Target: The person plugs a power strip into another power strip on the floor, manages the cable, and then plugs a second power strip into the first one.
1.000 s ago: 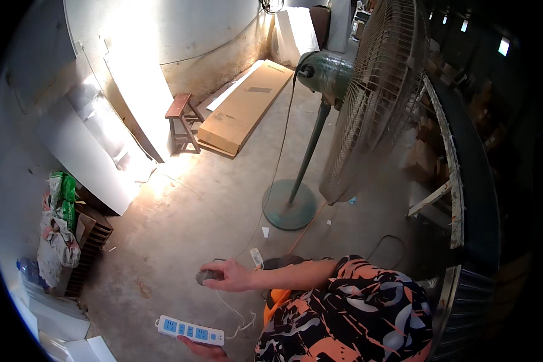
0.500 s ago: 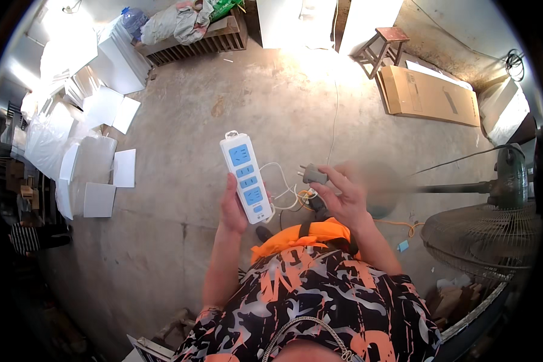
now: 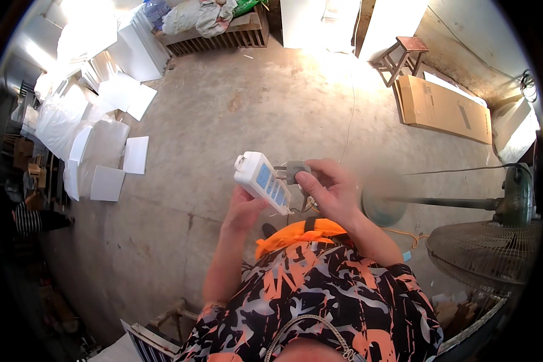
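My left hand is wrapped round a white power strip with blue socket faces, tilted so the sockets turn toward the right. Between the thumb and fingers of my right hand is a grey plug. Its metal prongs point left at the strip's upper socket, very close to it; whether the tips have entered I cannot tell. A dark cord runs down from the plug, below my right fingers. Part of the strip's white cable is hidden behind it.
A standing fan is at the right. Far right are a wooden stool and a flat cardboard box. White panels lie at the left, and an orange cord crosses the concrete floor.
My left hand has turned the power strip so its sockets face right. My right hand has brought the plug left, up to the sockets. The whole view has shifted slightly.
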The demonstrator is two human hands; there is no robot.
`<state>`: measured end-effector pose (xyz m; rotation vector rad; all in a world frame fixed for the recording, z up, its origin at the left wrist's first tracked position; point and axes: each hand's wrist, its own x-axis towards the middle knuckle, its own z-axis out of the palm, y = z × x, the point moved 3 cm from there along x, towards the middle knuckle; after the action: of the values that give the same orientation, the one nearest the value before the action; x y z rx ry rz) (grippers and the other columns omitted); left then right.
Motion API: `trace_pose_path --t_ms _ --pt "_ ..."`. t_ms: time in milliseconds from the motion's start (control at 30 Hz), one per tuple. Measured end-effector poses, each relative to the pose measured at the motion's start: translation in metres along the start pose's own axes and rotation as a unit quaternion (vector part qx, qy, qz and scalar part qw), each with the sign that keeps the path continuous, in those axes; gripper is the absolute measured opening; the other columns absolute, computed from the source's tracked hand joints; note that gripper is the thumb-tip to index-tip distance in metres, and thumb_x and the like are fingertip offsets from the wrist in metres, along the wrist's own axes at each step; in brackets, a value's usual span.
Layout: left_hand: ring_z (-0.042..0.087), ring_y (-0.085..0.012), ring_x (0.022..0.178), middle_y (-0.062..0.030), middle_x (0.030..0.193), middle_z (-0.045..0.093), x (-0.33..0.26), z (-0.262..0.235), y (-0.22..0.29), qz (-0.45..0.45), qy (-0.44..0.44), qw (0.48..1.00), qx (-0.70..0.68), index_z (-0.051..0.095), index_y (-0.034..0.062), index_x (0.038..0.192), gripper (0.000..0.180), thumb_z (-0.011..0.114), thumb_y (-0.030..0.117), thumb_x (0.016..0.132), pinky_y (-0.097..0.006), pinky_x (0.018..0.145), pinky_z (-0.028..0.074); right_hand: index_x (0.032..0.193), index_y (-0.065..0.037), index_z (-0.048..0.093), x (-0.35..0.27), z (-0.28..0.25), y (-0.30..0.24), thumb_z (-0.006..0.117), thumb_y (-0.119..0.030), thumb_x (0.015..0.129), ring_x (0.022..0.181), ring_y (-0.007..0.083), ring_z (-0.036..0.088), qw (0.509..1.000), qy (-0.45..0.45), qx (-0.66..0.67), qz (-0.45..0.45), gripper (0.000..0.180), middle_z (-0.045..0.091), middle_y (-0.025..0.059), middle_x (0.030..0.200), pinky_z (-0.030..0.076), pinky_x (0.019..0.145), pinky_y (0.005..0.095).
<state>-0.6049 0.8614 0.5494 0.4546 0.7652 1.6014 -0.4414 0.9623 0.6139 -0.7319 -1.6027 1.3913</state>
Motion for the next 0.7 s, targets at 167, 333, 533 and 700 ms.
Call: trace_pose_path --t_ms 167,333,533,700 --pt "0.049 -0.0251 0.114 -0.0088 0.112 0.052 0.019 0.009 0.018 0.111 -0.077 0.978 0.156 0.046 0.0063 0.117 0.063 0.076 -0.002 0.062 -0.047 0.099 0.040 0.088 0.005 0.064 0.003 0.016 -0.007 0.070 -0.014 0.081 0.050 0.0021 0.043 0.982 -0.037 0.149 0.106 0.021 0.052 -0.0013 0.059 0.034 0.043 0.0191" --pt "0.048 -0.0163 0.105 -0.0019 0.105 0.048 0.030 0.022 0.024 0.244 -0.111 0.938 0.220 0.043 0.0141 0.111 0.065 0.081 0.005 0.059 -0.054 0.107 0.026 0.077 0.004 0.062 -0.002 0.024 -0.005 0.068 -0.014 0.082 0.049 0.0012 0.036 0.982 -0.071 0.129 0.117 0.020 0.047 -0.0045 0.056 0.029 0.042 0.0200" --pt "0.046 -0.0194 0.108 -0.0022 0.107 0.046 0.035 0.031 0.018 0.277 -0.095 0.925 0.241 0.039 0.0155 0.111 0.066 0.081 0.006 0.062 -0.053 0.107 0.027 0.071 0.003 0.058 -0.005 0.023 -0.011 0.070 -0.010 0.080 0.049 0.0002 0.033 0.987 -0.028 0.132 0.089 0.020 0.042 -0.0060 0.054 0.027 0.041 0.0198" --pt "0.040 -0.0322 0.119 -0.0040 0.115 0.039 0.033 0.039 0.017 0.299 -0.086 0.925 0.219 0.037 0.0160 0.110 0.066 0.082 0.007 0.062 -0.053 0.105 0.031 0.072 0.003 0.060 -0.009 0.021 -0.014 0.071 -0.010 0.079 0.050 -0.0001 0.034 0.990 -0.011 0.112 0.088 0.018 0.042 -0.0062 0.054 0.027 0.041 0.0193"
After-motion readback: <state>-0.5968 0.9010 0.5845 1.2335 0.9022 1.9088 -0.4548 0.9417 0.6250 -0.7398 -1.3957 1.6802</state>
